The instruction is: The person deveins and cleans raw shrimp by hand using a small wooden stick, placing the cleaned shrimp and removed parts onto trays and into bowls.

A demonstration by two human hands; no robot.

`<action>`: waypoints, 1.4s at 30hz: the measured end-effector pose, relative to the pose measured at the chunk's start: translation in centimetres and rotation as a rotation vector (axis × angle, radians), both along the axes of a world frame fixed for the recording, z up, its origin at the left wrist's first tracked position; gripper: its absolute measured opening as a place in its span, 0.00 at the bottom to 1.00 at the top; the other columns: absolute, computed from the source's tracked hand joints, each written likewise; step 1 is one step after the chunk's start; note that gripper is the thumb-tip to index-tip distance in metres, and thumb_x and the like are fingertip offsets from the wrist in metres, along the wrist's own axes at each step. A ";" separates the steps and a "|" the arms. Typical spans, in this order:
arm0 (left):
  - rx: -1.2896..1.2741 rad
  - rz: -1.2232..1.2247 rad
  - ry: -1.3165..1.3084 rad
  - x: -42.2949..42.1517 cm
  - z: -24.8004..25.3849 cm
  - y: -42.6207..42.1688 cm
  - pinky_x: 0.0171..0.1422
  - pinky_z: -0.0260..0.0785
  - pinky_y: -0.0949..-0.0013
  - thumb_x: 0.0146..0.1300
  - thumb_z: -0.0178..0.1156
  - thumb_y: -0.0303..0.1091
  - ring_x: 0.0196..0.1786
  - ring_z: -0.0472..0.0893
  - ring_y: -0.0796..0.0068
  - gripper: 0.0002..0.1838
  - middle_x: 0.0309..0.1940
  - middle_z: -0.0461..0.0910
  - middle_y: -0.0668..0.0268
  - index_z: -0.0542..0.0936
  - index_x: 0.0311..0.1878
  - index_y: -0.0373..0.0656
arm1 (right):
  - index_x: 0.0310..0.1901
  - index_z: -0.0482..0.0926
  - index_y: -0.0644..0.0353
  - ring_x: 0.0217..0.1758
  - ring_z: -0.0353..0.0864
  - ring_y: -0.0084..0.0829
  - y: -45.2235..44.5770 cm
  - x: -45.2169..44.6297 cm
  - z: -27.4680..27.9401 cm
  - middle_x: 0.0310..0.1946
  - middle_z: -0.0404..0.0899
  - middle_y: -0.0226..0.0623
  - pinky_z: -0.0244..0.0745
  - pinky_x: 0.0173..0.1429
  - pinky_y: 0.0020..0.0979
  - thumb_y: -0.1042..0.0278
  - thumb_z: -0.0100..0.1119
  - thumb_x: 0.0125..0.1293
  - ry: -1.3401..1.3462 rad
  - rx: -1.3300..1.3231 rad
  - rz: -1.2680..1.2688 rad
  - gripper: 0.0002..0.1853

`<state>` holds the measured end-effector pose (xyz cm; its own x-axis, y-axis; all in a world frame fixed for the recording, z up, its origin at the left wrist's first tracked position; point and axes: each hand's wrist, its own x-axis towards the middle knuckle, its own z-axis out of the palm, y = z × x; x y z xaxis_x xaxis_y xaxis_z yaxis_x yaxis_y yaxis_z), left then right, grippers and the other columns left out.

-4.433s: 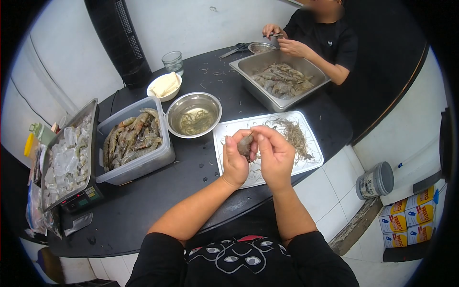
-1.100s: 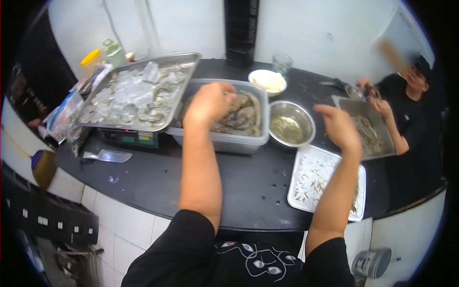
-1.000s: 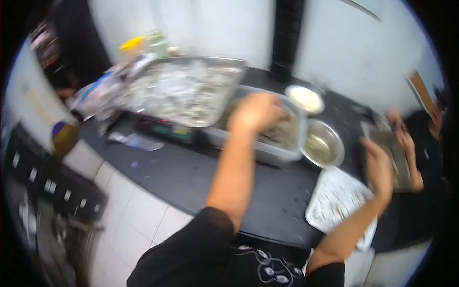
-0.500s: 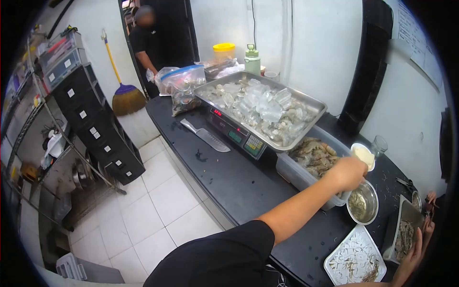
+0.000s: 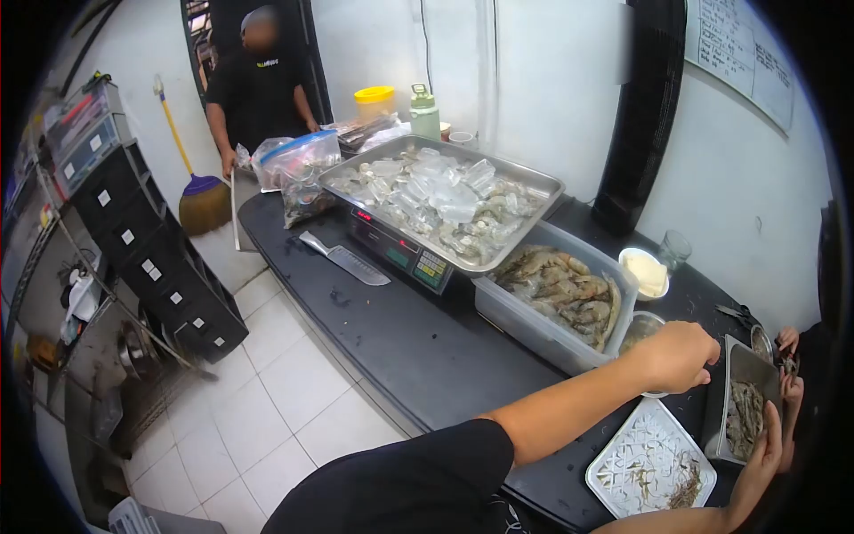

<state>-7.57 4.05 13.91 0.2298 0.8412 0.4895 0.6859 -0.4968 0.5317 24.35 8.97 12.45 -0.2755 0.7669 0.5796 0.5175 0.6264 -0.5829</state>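
Note:
My left hand (image 5: 676, 356) is closed, above the near side of a steel bowl (image 5: 642, 331); anything between its fingers is hidden. Just left of the bowl is a clear plastic tub (image 5: 543, 336) filled with raw shrimp (image 5: 560, 289). At the right edge, my right hand (image 5: 765, 449) grips the near side of a deep metal pan (image 5: 719, 436), which contains more shrimp (image 5: 745, 414). Between my arms lies a white tray (image 5: 623, 449) strewn with thin shrimp scraps.
A large steel tray (image 5: 525, 254) of shrimp and ice sits on a digital scale (image 5: 409, 256). A knife (image 5: 347, 260) lies on the black table (image 5: 391, 356). Another person's hands (image 5: 790, 369) work beyond the pan. A person (image 5: 262, 89) stands at the doorway; scissors (image 5: 734, 313) lie right.
My left hand has moved away from the shrimp tub toward the metal pan. My view has turned right. The person at the doorway has come closer to the table.

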 end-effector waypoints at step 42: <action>-0.207 -0.170 0.013 0.8 0.1 0.9 0.33 0.70 0.69 0.58 0.66 0.31 0.25 0.77 0.74 0.15 0.25 0.80 0.60 0.81 0.49 0.38 | 0.48 0.83 0.60 0.41 0.84 0.47 -6.0 -8.0 3.6 0.39 0.83 0.50 0.77 0.46 0.34 0.82 0.53 0.59 -0.066 0.134 -0.151 0.16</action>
